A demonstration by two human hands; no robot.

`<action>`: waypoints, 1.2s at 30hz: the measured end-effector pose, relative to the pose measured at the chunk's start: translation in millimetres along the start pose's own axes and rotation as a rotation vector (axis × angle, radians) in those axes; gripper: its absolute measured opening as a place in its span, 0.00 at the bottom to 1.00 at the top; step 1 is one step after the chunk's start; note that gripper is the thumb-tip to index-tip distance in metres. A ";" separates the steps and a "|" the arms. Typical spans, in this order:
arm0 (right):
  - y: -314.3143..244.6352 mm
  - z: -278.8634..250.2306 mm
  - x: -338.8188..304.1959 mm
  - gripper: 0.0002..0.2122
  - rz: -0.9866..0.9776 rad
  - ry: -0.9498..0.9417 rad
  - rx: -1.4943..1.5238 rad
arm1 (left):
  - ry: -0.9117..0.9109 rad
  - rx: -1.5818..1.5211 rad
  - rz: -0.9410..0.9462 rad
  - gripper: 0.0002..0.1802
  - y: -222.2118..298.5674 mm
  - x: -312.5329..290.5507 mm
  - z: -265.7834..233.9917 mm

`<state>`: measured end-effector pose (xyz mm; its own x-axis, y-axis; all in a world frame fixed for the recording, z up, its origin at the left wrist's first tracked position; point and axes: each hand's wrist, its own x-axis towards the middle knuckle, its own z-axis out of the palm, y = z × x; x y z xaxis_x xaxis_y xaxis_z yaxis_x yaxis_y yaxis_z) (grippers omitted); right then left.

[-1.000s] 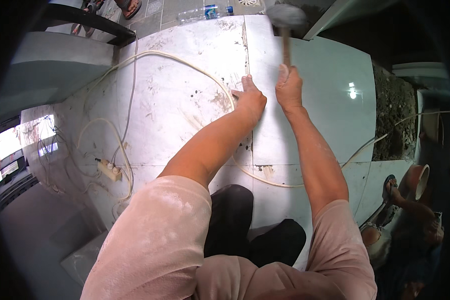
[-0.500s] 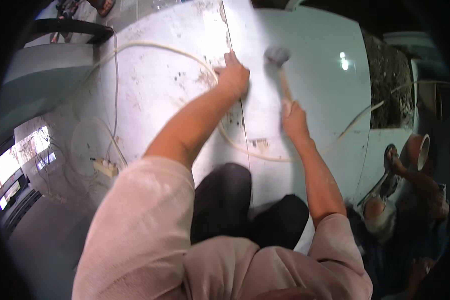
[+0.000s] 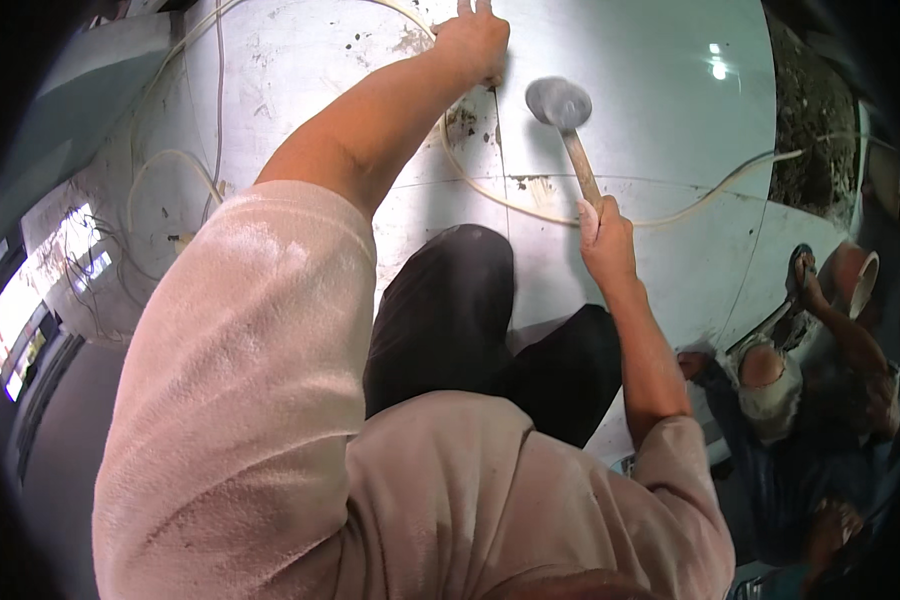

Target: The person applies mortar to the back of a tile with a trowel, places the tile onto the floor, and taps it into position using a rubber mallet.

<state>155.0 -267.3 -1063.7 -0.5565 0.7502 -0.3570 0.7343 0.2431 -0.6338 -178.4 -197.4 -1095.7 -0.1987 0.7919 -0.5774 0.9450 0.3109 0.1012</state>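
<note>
Mallet in right hand, grip closed; bare tile rightward; left hand, fingers extended, near seam.

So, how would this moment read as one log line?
left hand: at tiles, near view's top edge | right hand: gripping mallet by handle | cable: curving across tiles | another person: lower right

The view contains one left hand and one right hand — two in total — plus one mallet, two black-trousered knees, at least one pale cable, at least one co-worker, one reddish round-mouthed container and two bright light reflections.
</note>
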 end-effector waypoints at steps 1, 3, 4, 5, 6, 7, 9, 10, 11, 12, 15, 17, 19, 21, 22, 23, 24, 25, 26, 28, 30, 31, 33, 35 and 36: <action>-11.1 -11.3 -0.3 0.16 0.004 0.021 0.068 | 0.049 0.039 -0.002 0.43 12.6 -12.9 -7.2; 21.8 8.9 -16.5 0.16 0.047 0.021 0.045 | -0.009 -0.019 0.002 0.36 16.6 -5.1 4.3; 26.7 14.0 -7.9 0.16 0.033 0.041 0.042 | -0.003 -0.033 -0.012 0.34 9.6 -0.8 -3.8; 15.4 10.6 7.1 0.16 0.020 0.073 0.100 | 0.059 -0.001 -0.015 0.32 5.3 -0.2 -3.6; -5.0 7.4 20.0 0.17 -0.003 0.110 0.165 | 0.129 0.039 -0.021 0.30 0.3 -3.6 -1.2; -16.7 -0.4 39.2 0.17 -0.033 0.142 0.228 | 0.107 0.030 -0.051 0.32 1.8 -2.2 -7.8; 6.0 12.1 68.5 0.17 -0.056 0.332 0.259 | 0.023 0.061 -0.005 0.32 18.8 1.8 -20.1; 15.5 16.3 89.5 0.17 -0.071 0.430 0.281 | 0.031 0.049 0.009 0.31 25.5 2.7 -23.2; -1.4 8.6 111.7 0.17 -0.037 0.401 0.283 | 0.046 0.042 0.007 0.31 22.4 1.7 -21.5; -17.9 -2.4 132.4 0.17 -0.001 0.376 0.285 | 0.060 0.037 0.010 0.30 20.2 2.3 -19.5; -34.3 -30.1 179.3 0.18 0.078 0.463 0.268 | 0.057 -0.017 0.008 0.35 12.6 20.8 2.5; 49.3 -27.1 205.1 0.21 0.054 0.533 0.048 | 0.009 -0.018 0.062 0.37 42.8 27.8 -4.6; -18.0 -51.7 215.5 0.20 0.194 0.426 0.223 | 0.035 0.091 -0.033 0.39 12.2 9.5 -5.6; -8.1 -73.9 218.2 0.20 0.203 0.546 0.285 | 0.034 0.120 -0.048 0.41 24.3 8.6 -19.7; 17.4 -67.9 223.5 0.21 0.246 0.598 0.248 | 0.016 0.120 -0.039 0.42 29.3 7.3 -22.5; 33.9 -66.8 234.3 0.21 0.275 0.643 0.216 | 0.004 0.122 -0.046 0.43 28.0 6.8 -26.2; 41.6 -78.7 243.3 0.22 0.259 0.685 0.273 | -0.009 0.120 -0.055 0.43 25.7 7.5 -27.5; 49.6 -96.2 249.2 0.22 0.247 0.732 0.331 | -0.013 0.130 -0.061 0.44 24.7 8.4 -27.5; 62.0 -118.3 257.5 0.23 0.228 0.790 0.382 | 0.002 0.130 -0.035 0.43 31.6 13.3 -30.9; 112.1 -141.3 260.8 0.23 0.243 0.834 0.086 | 0.005 0.136 0.038 0.43 52.8 13.4 -31.3; 113.9 -144.0 254.6 0.24 0.300 0.795 0.073 | 0.006 0.132 0.020 0.37 43.9 14.6 -24.3; 81.5 -151.0 258.9 0.24 0.346 0.744 0.211 | 0.002 0.140 -0.009 0.35 27.2 14.9 -20.8; 48.9 -152.4 251.6 0.25 0.339 0.868 0.202 | 0.039 0.166 -0.022 0.37 14.7 20.3 -17.8; 90.3 -130.2 225.4 0.23 0.394 0.742 0.175 | 0.064 0.171 0.010 0.39 31.7 19.8 -11.6; 109.4 -130.4 211.5 0.23 0.497 0.543 0.183 | 0.048 0.186 0.019 0.39 39.2 19.9 -8.5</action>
<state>168.3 -1.9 -1119.1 0.1273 0.9537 -0.2724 0.7464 -0.2730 -0.6070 -147.5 -164.9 -1096.3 -0.1884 0.8221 -0.5372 0.9795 0.1969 -0.0422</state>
